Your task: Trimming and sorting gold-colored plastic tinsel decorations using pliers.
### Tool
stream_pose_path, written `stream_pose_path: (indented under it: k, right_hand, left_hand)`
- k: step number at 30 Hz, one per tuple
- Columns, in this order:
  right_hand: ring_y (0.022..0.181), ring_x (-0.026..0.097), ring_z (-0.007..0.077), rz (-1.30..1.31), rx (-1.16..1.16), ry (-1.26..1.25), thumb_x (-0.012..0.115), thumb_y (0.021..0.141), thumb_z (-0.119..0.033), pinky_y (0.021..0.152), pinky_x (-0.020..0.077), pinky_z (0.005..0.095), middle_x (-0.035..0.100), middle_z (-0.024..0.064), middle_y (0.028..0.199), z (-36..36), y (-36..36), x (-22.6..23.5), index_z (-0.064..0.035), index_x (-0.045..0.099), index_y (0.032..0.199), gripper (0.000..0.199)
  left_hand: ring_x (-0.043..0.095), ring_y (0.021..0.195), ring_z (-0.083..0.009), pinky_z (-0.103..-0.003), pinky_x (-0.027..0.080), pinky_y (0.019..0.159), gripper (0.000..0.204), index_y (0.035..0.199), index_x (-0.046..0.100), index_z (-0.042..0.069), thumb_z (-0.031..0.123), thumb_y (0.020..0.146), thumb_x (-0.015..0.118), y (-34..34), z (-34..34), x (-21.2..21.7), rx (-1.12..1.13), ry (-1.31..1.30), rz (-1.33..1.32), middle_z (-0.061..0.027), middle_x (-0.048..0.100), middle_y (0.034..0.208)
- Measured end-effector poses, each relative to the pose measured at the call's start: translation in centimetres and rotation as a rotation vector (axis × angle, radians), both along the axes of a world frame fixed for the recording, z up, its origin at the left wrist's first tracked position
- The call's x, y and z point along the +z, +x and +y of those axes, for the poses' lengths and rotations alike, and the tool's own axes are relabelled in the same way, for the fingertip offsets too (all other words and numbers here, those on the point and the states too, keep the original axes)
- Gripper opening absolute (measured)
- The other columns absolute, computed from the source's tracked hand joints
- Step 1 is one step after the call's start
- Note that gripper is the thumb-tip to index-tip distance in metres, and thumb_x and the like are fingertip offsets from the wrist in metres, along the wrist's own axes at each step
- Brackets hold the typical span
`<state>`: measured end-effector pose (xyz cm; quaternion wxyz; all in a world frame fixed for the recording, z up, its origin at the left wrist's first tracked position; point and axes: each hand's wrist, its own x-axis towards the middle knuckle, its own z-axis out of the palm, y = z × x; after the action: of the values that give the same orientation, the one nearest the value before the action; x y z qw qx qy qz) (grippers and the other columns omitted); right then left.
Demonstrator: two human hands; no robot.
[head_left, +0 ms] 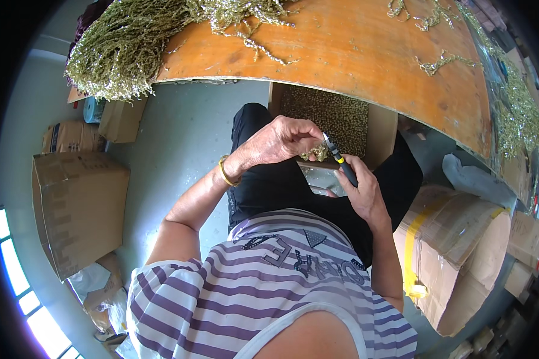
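Strand: a short piece of green-gold beaded strand sits pinched in the left hand, held over the lap and just above the open box, so loose bits would drop into it.
Left hand: left hand is curled, fingertips pressed together on the strand; a yellow bangle is on its wrist.
Right hand: right hand is wrapped round a black tool with a yellow band, held like a pen, its pale tip pointed up at the pinched strand.
Tool contact: tip is at the strand; whether it touches cannot be told.
Box: cardboard box under the table edge, filled with the same green-gold material, directly beyond the hands.
Table: orange board table carries a large heap of strands at its left end and scattered pieces elsewhere, within reach of the seat.
Surroundings: more cartons stand on the floor on both sides.
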<state>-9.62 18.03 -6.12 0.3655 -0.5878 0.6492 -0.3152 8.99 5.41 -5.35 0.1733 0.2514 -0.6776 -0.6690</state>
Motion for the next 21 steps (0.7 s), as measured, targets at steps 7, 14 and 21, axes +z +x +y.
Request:
stream_pose_path:
  k: [7,14,21]
  right_hand:
    - [0.091,0.056,0.0317,0.009,0.026,0.056,0.055,0.083,-0.022,0.077,0.044,0.035,0.055,0.019,0.1,-0.1,0.0,0.4,0.0032,0.047,0.109,0.037]
    - [0.085,0.056,0.0288,0.101,-0.034,-0.082,0.056,0.082,-0.016,0.075,0.0437,0.0334,0.055,0.0176,0.093,0.0,0.7,-0.4,0.0017,0.048,0.106,0.031]
    - [0.081,0.054,0.0293,0.373,-0.077,-0.393,0.064,0.072,-0.009,0.073,0.043,0.0362,0.054,0.0122,0.091,-0.2,0.5,-1.2,-0.003,0.05,0.106,0.037]
  left_hand:
    - [0.06,0.069,-0.0101,-0.023,0.048,0.066,0.012,0.092,0.056,-0.003,0.006,0.086,0.051,0.2,-0.2,0.1,-0.028,-0.099,-0.042,-0.0042,0.06,0.074]
    - [0.058,0.063,-0.008,-0.022,0.046,0.059,0.01,0.087,0.053,-0.003,0.006,0.087,0.047,-0.6,0.8,0.1,0.071,-0.059,-0.042,-0.0023,0.056,0.067]
    - [0.056,0.057,-0.0108,-0.023,0.046,0.054,0.013,0.09,0.052,-0.004,0.007,0.085,0.047,-1.5,0.3,-2.6,0.194,0.612,0.09,-0.0079,0.058,0.073]
